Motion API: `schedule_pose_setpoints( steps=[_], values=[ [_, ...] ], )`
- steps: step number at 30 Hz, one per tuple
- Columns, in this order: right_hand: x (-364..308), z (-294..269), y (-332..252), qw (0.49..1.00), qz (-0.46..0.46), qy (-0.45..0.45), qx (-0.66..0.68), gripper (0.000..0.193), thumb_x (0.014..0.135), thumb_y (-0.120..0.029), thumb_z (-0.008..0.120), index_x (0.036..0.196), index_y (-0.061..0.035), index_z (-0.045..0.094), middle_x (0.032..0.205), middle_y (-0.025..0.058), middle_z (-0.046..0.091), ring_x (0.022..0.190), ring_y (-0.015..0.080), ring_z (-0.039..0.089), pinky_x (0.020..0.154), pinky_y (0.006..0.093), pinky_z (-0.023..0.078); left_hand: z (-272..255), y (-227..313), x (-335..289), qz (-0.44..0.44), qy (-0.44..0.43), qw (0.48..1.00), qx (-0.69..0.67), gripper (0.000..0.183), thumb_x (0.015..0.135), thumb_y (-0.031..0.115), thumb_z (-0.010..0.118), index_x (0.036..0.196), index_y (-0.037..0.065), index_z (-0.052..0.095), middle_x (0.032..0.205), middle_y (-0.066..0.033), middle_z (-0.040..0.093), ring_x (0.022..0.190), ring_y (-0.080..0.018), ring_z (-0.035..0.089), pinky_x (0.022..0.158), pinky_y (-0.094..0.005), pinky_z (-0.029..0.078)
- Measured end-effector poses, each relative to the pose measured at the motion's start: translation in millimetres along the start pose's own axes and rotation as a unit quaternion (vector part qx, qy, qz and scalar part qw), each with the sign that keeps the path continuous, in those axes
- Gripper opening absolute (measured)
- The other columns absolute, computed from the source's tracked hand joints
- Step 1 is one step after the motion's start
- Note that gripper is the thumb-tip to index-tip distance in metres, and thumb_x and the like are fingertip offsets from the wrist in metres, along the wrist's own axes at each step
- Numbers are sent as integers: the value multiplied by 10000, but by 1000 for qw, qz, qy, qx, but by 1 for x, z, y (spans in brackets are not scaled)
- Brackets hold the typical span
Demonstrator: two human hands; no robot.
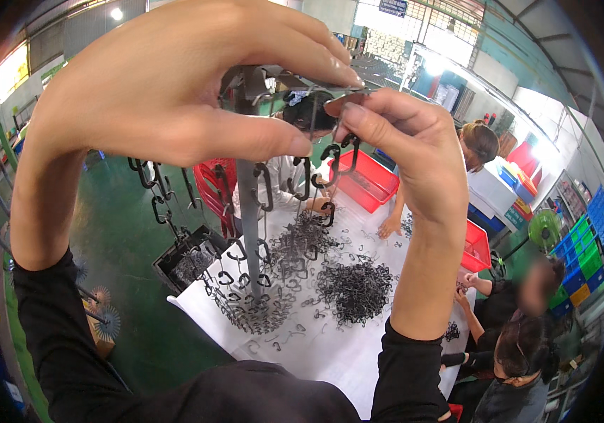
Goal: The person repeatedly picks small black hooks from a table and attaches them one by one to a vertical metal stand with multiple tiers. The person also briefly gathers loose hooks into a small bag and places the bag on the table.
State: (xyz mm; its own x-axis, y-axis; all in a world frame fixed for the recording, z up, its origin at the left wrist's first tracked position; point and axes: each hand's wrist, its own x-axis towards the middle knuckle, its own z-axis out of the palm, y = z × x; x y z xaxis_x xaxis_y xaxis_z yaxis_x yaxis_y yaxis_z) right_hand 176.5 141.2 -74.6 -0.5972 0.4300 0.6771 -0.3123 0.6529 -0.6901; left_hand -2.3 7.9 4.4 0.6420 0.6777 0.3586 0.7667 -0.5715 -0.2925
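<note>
A grey metal post (248, 211) rises in front of me, with strands of black open metal links (264, 187) hanging around its top. My left hand (168, 95) arches over the top of this rack, fingers bent and thumb apart from them. Its fingertips touch a thin dark bar, and its thumb lies in front of the hanging strands. On the other side, my right hand (415, 148) pinches a small dark metal piece (337, 106) between thumb and forefinger; its exact shape is partly hidden. Linked black pieces hang just beneath those fingers.
Below, a white-covered table (316, 374) carries a pile of black links (355, 290) and loose ones. Red bins (365, 182) and a dark crate (187, 259) stand around it. Several people sit at the far and right sides, a co-worker's hand (389, 225) on the table.
</note>
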Motion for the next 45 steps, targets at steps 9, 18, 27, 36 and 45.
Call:
schedule_pose_setpoints(
  steps=[9,18,27,36,45],
  values=[
    [-28,-27,-1,999,47,17,2,142,803,-72,678,882,42,705,781,78,681,728,114,618,694,250,487,7,11,11,-20,17,999,40,616,687,211,735,1237,2,551,1233,-223,550,1157,-366,526,969,-418,408],
    [-15,-6,6,995,38,73,54,236,817,-171,697,938,31,703,835,92,700,781,101,624,751,224,471,1,2,21,156,105,977,-98,529,776,217,703,1173,-93,542,1092,-241,616,934,-344,637,769,-367,529],
    [-21,-3,10,985,-63,117,106,163,827,-82,651,910,56,677,758,101,671,712,141,619,736,257,470,12,-4,9,76,57,995,-44,507,766,198,712,1159,-83,559,1097,-232,618,922,-329,643,762,-350,530],
    [-27,-28,21,989,-43,55,133,162,831,-75,644,897,71,670,732,97,641,689,146,601,675,256,470,15,0,13,52,53,997,-17,497,764,197,716,1145,-86,568,1093,-231,619,915,-313,645,759,-336,529],
    [-19,-8,12,991,-43,94,85,178,846,-102,654,914,59,688,821,101,692,743,127,634,730,244,491,4,-15,21,152,37,982,-106,487,763,196,720,1132,-88,577,1089,-231,620,909,-296,648,756,-322,528]
  ],
)
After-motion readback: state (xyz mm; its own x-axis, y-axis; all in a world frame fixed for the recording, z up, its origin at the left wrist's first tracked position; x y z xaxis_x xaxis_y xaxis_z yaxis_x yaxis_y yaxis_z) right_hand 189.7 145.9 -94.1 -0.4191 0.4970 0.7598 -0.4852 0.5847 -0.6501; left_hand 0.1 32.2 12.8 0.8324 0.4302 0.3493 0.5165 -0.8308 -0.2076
